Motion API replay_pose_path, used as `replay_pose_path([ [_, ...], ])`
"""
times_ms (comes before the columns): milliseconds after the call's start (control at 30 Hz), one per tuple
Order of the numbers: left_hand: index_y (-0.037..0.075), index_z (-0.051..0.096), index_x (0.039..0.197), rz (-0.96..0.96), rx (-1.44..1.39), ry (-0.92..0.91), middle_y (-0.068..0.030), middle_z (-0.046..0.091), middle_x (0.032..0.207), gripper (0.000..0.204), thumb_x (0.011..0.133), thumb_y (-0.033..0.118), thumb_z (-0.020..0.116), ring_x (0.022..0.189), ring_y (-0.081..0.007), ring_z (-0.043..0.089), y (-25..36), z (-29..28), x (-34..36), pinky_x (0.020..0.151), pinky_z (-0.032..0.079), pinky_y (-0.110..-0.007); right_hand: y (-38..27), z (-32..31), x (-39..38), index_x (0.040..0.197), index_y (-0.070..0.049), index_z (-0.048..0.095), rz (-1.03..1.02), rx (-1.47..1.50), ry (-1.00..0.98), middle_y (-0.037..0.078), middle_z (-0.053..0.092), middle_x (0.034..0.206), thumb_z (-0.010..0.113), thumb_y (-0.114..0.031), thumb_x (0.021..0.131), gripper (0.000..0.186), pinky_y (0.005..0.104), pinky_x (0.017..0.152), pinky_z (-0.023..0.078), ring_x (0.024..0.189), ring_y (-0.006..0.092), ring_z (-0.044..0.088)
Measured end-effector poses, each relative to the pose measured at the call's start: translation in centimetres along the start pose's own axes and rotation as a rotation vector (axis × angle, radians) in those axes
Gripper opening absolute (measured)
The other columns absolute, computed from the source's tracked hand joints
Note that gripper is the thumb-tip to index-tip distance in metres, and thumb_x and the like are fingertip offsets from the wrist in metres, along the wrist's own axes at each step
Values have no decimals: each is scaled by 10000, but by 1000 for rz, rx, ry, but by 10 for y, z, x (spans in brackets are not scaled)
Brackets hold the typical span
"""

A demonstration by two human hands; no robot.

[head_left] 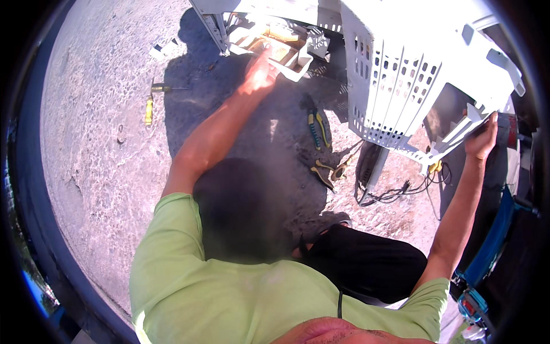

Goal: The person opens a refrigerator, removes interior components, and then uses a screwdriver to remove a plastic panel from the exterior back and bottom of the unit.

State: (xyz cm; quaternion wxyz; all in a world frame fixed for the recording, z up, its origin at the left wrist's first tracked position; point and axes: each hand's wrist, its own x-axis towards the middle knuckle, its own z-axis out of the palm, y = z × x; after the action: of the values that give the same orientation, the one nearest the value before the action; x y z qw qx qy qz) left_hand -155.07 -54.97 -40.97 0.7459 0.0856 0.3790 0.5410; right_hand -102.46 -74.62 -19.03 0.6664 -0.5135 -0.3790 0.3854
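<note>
My left hand point(260, 74) reaches up to a white compartmented tray point(295, 73) under the far edge of a white housing. Its thumb or a finger lies over the tray's near rim, and the other fingers are hard to see in the glare. Something yellow-orange point(283, 33) shows inside the tray. At the right, my right hand point(484, 137) is closed round the lower edge of a large white slotted panel point(395, 74). Part of its fingers is hidden behind that edge. The panel stands tilted, with rows of slots in its face.
On the rough concrete lie pliers with green-yellow handles point(316, 131), a second pair of pliers point(323, 175), a yellow-handled screwdriver point(149, 110) and another screwdriver point(160, 88). A grey cylinder point(376, 169) and dark cables point(395, 195) lie below the panel. Blue fabric point(492, 235) hangs at the right.
</note>
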Motion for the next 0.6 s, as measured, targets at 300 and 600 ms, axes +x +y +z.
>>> replay_pose_path([
  [300, -61, 304, 1453, -241, 374, -103, -262, 540, 1350, 778, 1012, 566, 438, 1228, -385, 571, -48, 22, 42, 993, 505, -520, 2, -20, -13, 1371, -29, 511, 40, 11, -25, 93, 625, 1215, 432, -448, 1027, 547, 405, 876, 506, 1044, 252, 617],
  [600, -63, 464, 1348, -288, 708, -203, -253, 627, 1195, 736, 989, 580, 485, 1024, -361, 689, -36, -1, 51, 817, 602, -488, 10, -11, -16, 1355, -22, 528, 32, -6, 35, 73, 606, 1253, 424, -412, 1036, 514, 350, 930, 459, 1098, 207, 584],
])
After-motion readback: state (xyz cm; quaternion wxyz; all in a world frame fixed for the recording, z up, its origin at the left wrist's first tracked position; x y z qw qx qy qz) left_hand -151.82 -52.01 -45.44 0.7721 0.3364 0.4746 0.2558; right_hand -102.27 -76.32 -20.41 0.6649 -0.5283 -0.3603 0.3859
